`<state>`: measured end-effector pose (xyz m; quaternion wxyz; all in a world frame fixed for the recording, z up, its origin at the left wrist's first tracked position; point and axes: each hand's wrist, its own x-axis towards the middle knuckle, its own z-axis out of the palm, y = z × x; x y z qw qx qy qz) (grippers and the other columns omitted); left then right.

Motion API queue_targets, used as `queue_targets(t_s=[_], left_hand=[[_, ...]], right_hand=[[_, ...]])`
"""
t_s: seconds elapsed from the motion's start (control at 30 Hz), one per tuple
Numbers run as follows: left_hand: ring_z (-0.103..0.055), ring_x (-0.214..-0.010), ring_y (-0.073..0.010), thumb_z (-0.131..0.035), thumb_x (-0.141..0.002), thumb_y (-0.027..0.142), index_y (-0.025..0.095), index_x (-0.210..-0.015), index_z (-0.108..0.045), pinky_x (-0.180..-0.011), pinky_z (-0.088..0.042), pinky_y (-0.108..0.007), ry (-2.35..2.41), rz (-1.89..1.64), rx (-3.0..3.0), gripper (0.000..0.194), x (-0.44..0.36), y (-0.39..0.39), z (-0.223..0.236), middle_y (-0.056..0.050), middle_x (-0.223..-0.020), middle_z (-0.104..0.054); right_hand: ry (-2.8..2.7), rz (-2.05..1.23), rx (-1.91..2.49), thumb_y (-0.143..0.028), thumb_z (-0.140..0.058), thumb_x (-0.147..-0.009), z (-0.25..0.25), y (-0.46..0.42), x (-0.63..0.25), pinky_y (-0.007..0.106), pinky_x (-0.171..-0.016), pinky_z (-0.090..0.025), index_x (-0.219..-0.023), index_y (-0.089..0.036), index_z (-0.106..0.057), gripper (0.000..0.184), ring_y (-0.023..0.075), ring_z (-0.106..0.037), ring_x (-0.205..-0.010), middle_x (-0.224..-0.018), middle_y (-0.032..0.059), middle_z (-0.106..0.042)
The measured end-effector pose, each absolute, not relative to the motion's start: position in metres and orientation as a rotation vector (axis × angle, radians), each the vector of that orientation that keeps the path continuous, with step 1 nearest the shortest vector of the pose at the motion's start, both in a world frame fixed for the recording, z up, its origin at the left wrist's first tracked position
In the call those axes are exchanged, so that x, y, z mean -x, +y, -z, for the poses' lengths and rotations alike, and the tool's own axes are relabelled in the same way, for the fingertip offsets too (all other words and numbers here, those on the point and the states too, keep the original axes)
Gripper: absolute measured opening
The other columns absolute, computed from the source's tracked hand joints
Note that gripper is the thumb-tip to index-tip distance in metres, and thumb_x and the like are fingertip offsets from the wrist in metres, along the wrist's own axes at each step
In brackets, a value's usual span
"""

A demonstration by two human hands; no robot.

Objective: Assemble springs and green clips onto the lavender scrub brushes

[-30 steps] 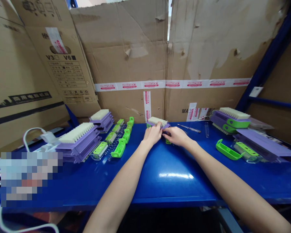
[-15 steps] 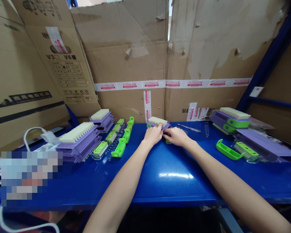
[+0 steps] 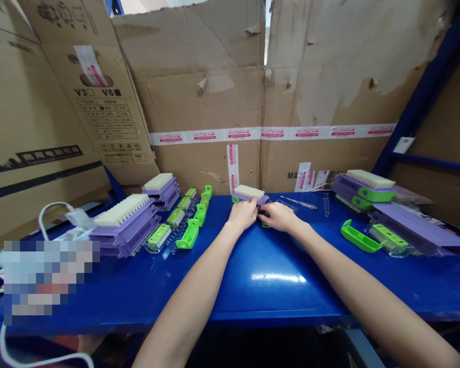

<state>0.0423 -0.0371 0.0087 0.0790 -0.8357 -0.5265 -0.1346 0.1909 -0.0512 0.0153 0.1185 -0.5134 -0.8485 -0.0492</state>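
Near the back of the blue table, my left hand [image 3: 244, 212] is closed round the near side of a purple brush [image 3: 249, 192] with cream bristles facing up. Its index finger lies along the bristle edge. My right hand [image 3: 278, 215] is at the brush's right end, fingers curled in a pinch; what sits between them is hidden. A bit of green plastic [image 3: 266, 224] peeks out below the right fingers. Just right of that hand lies a small clear piece [image 3: 289, 205], partly covered, and a screwdriver [image 3: 299, 202] with a clear handle.
Purple brushes [image 3: 126, 225] are stacked at left, beside green-topped clear cases [image 3: 159, 236], springs [image 3: 182, 225] and green handles [image 3: 188, 234]. On the right are another spring [image 3: 326, 204], a loose green handle [image 3: 362, 237] and an assembled brush [image 3: 364, 189]. Cardboard [image 3: 199, 102] walls the back.
My left index finger has stretched further along the brush's bristle edge. The right hand has shifted only slightly at the brush's end; the other things stay put.
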Motion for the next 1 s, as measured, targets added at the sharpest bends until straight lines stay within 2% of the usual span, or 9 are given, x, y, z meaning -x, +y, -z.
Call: queue_targets(t_s=[0.27, 0.5, 0.6, 0.73, 0.87, 0.93, 1.0], left_hand=[[-0.066, -0.094, -0.0266, -0.037, -0.094, 0.027, 0.018, -0.121, -0.043, -0.075, -0.049, -0.035, -1.611, 0.471, 2.459, 0.029, -0.041, -0.036, -0.009, -0.012, -0.106, -0.066], [-0.067, -0.092, -0.0265, -0.04, -0.094, 0.03, 0.018, -0.124, -0.042, -0.074, -0.05, -0.034, -1.65, 0.552, 2.376, 0.032, -0.04, -0.036, -0.012, -0.012, -0.107, -0.067], [-0.068, -0.09, -0.026, -0.041, -0.093, 0.031, 0.019, -0.124, -0.043, -0.073, -0.05, -0.033, -1.64, 0.585, 2.352, 0.033, -0.04, -0.035, -0.012, -0.011, -0.104, -0.068], [-0.068, -0.087, -0.0258, -0.04, -0.094, 0.035, 0.018, -0.121, -0.047, -0.071, -0.05, -0.032, -1.58, 0.684, 2.313, 0.033, -0.042, -0.037, -0.011, -0.01, -0.098, -0.07], [-0.068, -0.089, -0.0239, -0.037, -0.096, 0.039, 0.019, -0.122, -0.05, -0.072, -0.05, -0.03, -1.488, 0.807, 2.287, 0.036, -0.044, -0.037, -0.01, -0.011, -0.105, -0.068], [-0.068, -0.089, -0.0232, -0.037, -0.096, 0.039, 0.018, -0.123, -0.051, -0.071, -0.05, -0.029, -1.455, 0.82, 2.281, 0.037, -0.045, -0.037, -0.009, -0.011, -0.107, -0.068], [-0.067, -0.09, -0.0223, -0.039, -0.096, 0.035, 0.018, -0.123, -0.051, -0.07, -0.051, -0.028, -1.422, 0.807, 2.277, 0.035, -0.045, -0.035, -0.008, -0.011, -0.109, -0.067]], right_hand=[[-2.456, 0.047, 1.504, -0.025, -0.053, -0.083, -0.018, -0.052, -0.193, 0.022, -0.066, -0.041, -0.106, -0.02, -0.066, 0.027, 0.0168, -0.065, -0.081, -0.09, 0.0051, -0.071], [-2.429, 0.058, 1.535, -0.026, -0.053, -0.083, -0.017, -0.051, -0.193, 0.023, -0.06, -0.038, -0.099, -0.02, -0.066, 0.021, 0.0176, -0.065, -0.079, -0.088, 0.0053, -0.07], [-2.344, 0.026, 1.546, -0.023, -0.054, -0.082, -0.014, -0.048, -0.193, 0.023, -0.06, -0.037, -0.099, -0.02, -0.061, 0.019, 0.018, -0.064, -0.077, -0.088, 0.0055, -0.07], [-2.056, 0.066, 1.579, -0.019, -0.05, -0.083, -0.011, -0.043, -0.194, 0.024, -0.06, -0.038, -0.11, -0.018, -0.049, 0.027, 0.0196, -0.064, -0.073, -0.085, 0.0074, -0.068], [-1.908, 0.169, 1.496, -0.018, -0.047, -0.082, -0.01, -0.042, -0.196, 0.027, -0.058, -0.039, -0.109, -0.017, -0.045, 0.026, 0.0206, -0.061, -0.068, -0.081, 0.0069, -0.065], [-1.807, 0.281, 1.428, -0.02, -0.044, -0.084, -0.011, -0.043, -0.197, 0.028, -0.057, -0.041, -0.109, -0.016, -0.045, 0.025, 0.021, -0.06, -0.07, -0.088, 0.0092, -0.063], [-1.716, 0.424, 1.346, -0.021, -0.043, -0.085, -0.014, -0.045, -0.199, 0.029, -0.058, -0.043, -0.116, -0.016, -0.044, 0.031, 0.0226, -0.059, -0.08, -0.104, 0.014, -0.058]])
